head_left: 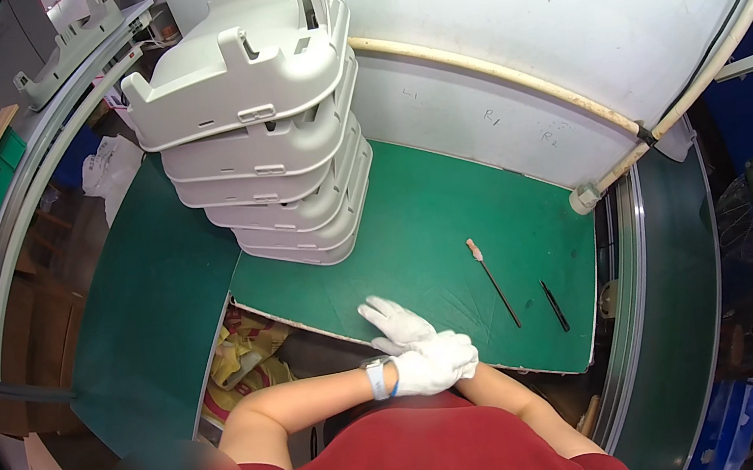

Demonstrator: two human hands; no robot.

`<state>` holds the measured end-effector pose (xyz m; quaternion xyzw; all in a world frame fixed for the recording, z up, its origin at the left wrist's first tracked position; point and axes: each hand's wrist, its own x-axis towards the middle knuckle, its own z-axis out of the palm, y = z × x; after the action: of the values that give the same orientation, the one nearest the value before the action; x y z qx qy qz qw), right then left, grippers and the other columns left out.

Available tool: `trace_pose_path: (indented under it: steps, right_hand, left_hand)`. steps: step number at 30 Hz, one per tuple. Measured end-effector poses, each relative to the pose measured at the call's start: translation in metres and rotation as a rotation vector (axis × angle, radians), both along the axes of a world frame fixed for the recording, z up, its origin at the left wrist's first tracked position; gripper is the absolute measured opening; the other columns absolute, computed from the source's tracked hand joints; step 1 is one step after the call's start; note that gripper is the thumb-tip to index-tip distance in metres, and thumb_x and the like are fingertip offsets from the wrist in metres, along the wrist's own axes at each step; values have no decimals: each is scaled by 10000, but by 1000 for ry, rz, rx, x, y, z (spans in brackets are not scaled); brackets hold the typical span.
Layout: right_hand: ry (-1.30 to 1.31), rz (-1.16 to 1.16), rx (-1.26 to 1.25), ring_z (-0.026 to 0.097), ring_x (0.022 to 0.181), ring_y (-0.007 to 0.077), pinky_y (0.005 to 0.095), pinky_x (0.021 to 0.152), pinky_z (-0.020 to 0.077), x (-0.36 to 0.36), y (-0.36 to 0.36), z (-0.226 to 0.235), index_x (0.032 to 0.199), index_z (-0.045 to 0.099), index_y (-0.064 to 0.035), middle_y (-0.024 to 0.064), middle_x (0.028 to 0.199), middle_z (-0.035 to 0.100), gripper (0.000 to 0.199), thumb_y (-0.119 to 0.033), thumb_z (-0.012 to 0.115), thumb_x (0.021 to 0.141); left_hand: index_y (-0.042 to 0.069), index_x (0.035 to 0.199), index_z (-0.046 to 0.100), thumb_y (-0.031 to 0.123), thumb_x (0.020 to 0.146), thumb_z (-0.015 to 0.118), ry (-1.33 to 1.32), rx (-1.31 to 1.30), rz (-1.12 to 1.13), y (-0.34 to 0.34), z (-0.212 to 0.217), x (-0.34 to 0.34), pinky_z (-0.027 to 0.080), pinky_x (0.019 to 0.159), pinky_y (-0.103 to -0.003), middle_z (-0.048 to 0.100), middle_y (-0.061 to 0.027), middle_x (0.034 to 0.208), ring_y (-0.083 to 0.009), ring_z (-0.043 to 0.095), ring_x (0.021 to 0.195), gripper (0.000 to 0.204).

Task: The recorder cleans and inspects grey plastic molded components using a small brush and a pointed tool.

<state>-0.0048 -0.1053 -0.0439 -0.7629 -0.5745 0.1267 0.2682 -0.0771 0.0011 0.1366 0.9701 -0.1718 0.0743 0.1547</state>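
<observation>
Head view: the gloved left hand (433, 365) is laid over the right hand (396, 323), fingers flat, nothing gripped, on the green surface (433, 215) near a stack of grey trays (267, 144).

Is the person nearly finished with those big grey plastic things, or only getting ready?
Done: the grey plastic shells sit stacked on the green mat. In hand: nothing. The left hand lies over the right hand, both in white gloves, at the mat's near edge. Left: the thin stick tool and the black pen lie untouched to the right, and no shell is off the stack.

Five grey housings (267, 144) — two tools (494, 282)
</observation>
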Motion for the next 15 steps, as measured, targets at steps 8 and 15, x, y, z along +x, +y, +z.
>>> trace_pose_path:
  steps: [8,15]
  right_hand:
    - [178,-311,-197,578,1279,388,447,1033,509,-5,-91,14,1424,531,-83,204,1423,562,539,-308,626,943]
    - [177,-667,-179,614,1219,401,447,1040,508,-22,-155,9,1353,607,-56,197,1344,621,472,-279,642,939]
  left_hand:
    - [118,1291,617,-29,647,671,-803,411,508,197,160,20,505,979,-508,584,-203,1241,-404,600,1114,663]
    - [214,1495,539,-34,610,746,-647,577,150,299,172,74,502,1028,-475,596,-199,1308,-404,595,1206,942]
